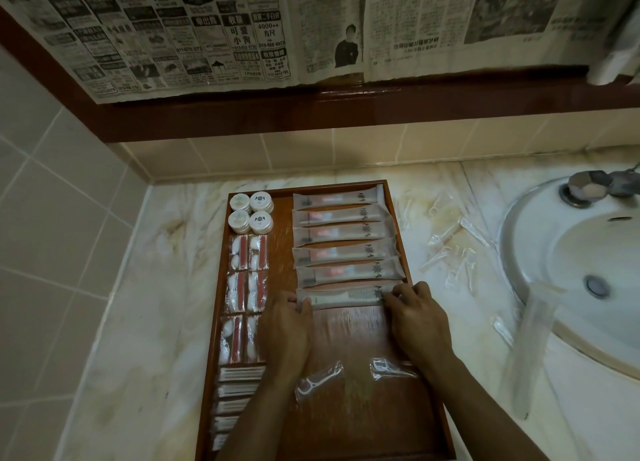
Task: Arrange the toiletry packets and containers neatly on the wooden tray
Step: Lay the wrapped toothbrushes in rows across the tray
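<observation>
The comb packet (343, 297) lies crosswise on the wooden tray (360, 342), just below the tray's column of five toothbrush packets (343, 238). The left hand (287, 336) pinches its left end and the right hand (415, 315) its right end (fingers curled on the wrapper). Four round containers (251, 212) sit at the tray's far-left corner. The sink (568, 273) lies right of the tray.
</observation>
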